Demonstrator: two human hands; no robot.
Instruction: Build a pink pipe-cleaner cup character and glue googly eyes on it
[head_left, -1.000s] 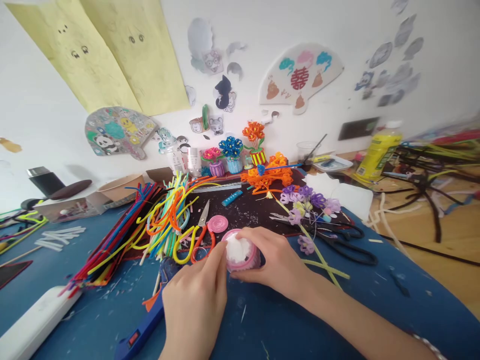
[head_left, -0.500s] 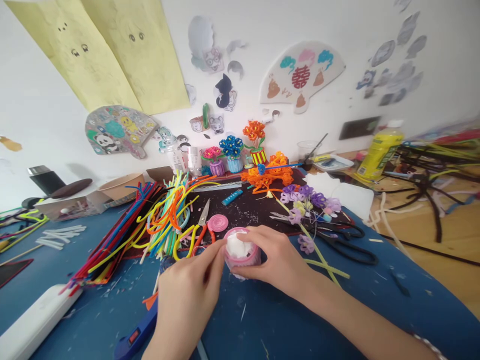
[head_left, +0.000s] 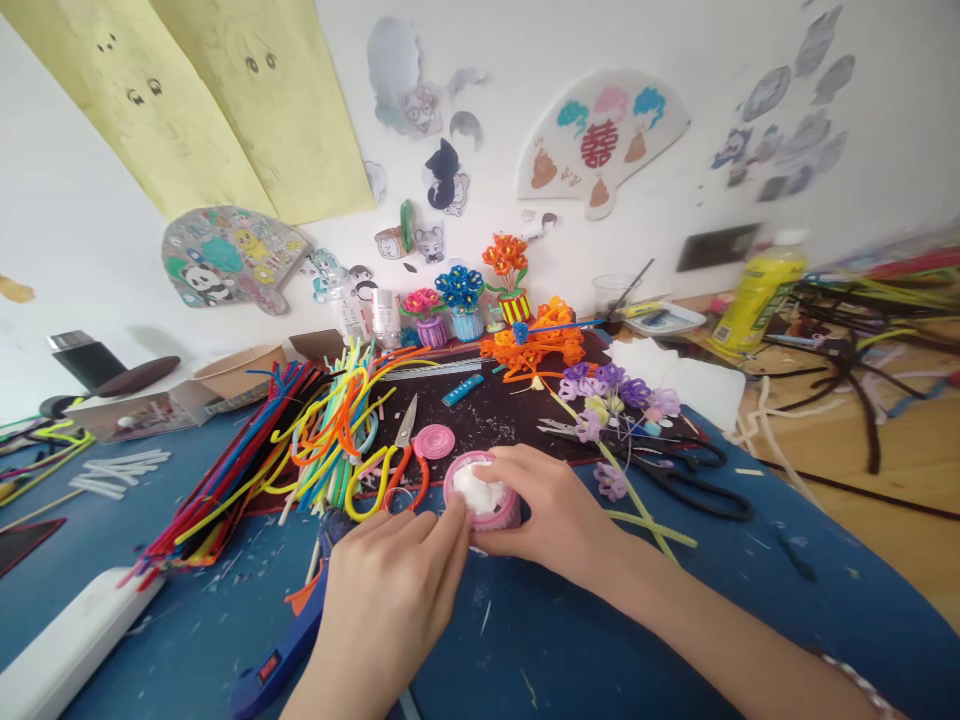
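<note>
Your 2 hands meet over a pink cup [head_left: 481, 505], which sits on the blue work mat [head_left: 570, 640] at the front edge of a black mat [head_left: 491, 425]. A wad of white fluff [head_left: 474, 488] fills its mouth and bulges slightly at the top.

Your right hand [head_left: 559, 520] comes in from the right, fingers curled over the cup's right side and rim, so it has a firm hold and is only partly closed around the cup's width. Your left hand [head_left: 382, 610] lies low at the cup's left, its fingertips against the lower edge. It is half curled and holds nothing else; whether it grips or only steadies, you cannot tell from this view.

The step in hand looks like seating the fluff in the cup. The next move calls for the right hand to keep the cup steady while the left hand stays free to work at the rim.

Just left of the cup lie a pink round disc [head_left: 434, 441] and orange-handled scissors [head_left: 405, 470], with a heap of coloured pipe cleaners [head_left: 330, 440] beyond. To the right are purple pipe-cleaner flowers [head_left: 611, 400] and black-handled scissors [head_left: 697, 503]. A blue glue gun [head_left: 274, 670] lies under your left wrist.
</note>
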